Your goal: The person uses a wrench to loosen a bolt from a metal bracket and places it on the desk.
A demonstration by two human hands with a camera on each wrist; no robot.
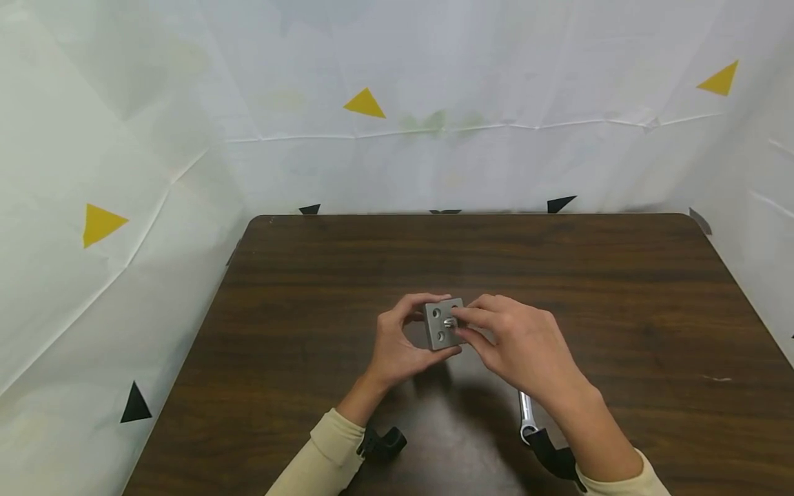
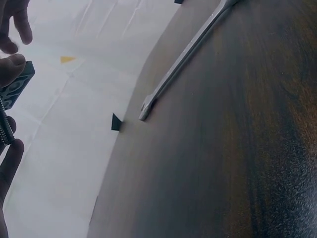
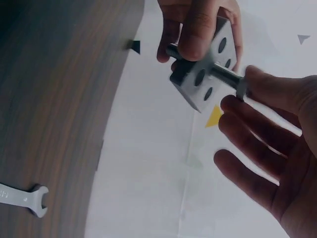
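A square grey metal block (image 1: pixel 439 329) with several round holes is held above the table's middle. My left hand (image 1: pixel 397 350) grips it by its edges, fingers on top and thumb below. A silver bolt (image 1: pixel 450 322) sticks through one hole; my right hand (image 1: pixel 464 325) pinches its head with thumb and fingertips. In the right wrist view the block (image 3: pixel 200 74) shows its holed face, the bolt (image 3: pixel 225 76) passes through it, and the left hand's fingers (image 3: pixel 194 29) curl over its top. The left wrist view catches the block's edge (image 2: pixel 19 83) and the bolt's thread (image 2: pixel 5 126).
A silver open-ended wrench (image 1: pixel 526 412) lies on the dark wooden table (image 1: pixel 620 310) under my right forearm, also seen as the wrench (image 2: pixel 184 57) and its jaw end (image 3: pixel 27 198). White sheets with yellow and black triangles wall the table on three sides.
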